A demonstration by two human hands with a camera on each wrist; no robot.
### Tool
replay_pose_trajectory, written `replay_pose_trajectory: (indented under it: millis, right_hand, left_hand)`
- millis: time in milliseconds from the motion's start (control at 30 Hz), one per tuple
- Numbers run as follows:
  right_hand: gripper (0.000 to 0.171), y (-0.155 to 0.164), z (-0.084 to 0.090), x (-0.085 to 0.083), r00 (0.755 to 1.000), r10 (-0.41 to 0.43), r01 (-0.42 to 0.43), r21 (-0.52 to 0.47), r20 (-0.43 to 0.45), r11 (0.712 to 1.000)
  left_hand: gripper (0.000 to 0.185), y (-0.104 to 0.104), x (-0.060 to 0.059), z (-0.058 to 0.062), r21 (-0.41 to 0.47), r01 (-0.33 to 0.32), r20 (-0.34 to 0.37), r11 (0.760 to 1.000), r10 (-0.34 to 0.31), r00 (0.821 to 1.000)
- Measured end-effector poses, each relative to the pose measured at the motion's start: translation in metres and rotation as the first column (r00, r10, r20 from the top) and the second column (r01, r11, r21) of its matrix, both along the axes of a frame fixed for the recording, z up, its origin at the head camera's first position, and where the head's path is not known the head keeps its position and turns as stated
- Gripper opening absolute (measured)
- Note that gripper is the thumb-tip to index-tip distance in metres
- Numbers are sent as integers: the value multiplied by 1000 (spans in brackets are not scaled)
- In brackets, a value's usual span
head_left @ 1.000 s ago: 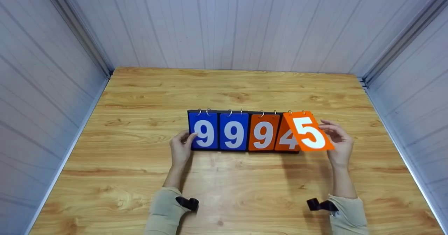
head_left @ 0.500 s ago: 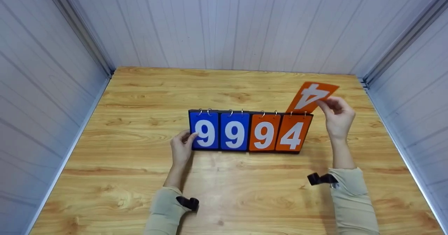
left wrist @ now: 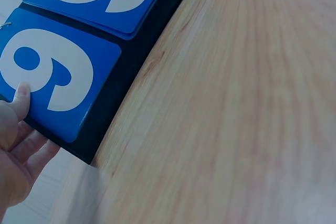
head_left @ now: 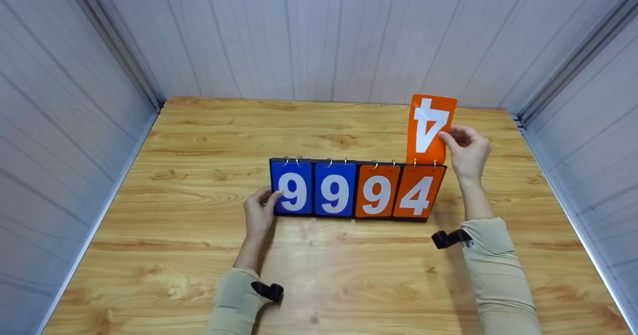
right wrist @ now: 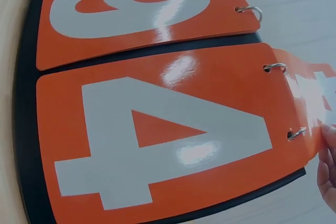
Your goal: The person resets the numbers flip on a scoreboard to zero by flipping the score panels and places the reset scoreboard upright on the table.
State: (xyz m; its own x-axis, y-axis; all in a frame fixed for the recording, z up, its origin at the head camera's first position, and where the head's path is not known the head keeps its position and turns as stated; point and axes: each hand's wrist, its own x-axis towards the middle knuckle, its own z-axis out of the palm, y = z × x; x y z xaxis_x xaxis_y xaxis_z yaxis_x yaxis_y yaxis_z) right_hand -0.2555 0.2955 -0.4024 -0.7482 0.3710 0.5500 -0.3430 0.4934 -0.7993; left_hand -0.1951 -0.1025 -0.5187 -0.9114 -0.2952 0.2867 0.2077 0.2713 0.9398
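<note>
A black flip scoreboard [head_left: 355, 190] with ringed number cards leans back on the table and reads 9, 9 on blue cards and 9, 4 on orange ones. My left hand [head_left: 259, 213] grips its left end; in the left wrist view the thumb [left wrist: 21, 98] presses on the blue card [left wrist: 73, 124] and the other fingers go behind the board. Above the rightmost rings, an orange card [head_left: 432, 125] stands turned up, its 4 upside down. My right hand [head_left: 468, 155] pinches that card's right edge. The orange 4 card [right wrist: 115, 142] lies flat on the board below it.
Wood-grain table top [head_left: 199, 145] surrounds the scoreboard. Pale panel walls [head_left: 309, 36] rise at the back and both sides. A black wrist mount [head_left: 268, 291] sits on the left sleeve, and another black mount [head_left: 448, 238] on the right one.
My right hand has lifted the orange 5 card up and over the rings, showing its back with an inverted 4, then moved slightly left. My left hand has stayed on the board's left end.
</note>
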Motion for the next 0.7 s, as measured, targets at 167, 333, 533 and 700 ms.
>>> replay_pose_trajectory:
  millis: [167, 333, 533, 700]
  right_hand:
    - [25, 2, -2, -5, 995, -17, 12, 55, 99, 998]
    - [25, 4, -4, -11, 978, -4, -17, 99, 207, 995]
    - [26, 8, -9, -14, 949, 8, -62, 161, 316, 985]
    - [25, 10, -12, -14, 919, 38, -120, 187, 394, 975]
  left_hand:
    - [15, 1, 0, 0, -10, -9, -2, 1000, 9, 1000]
    - [15, 1, 1, 0, -19, -16, 3, 1000, 16, 1000]
    - [15, 2, 2, 0, -19, -14, 3, 1000, 15, 1000]
    - [15, 2, 2, 1, -9, -9, -14, 1000, 9, 1000]
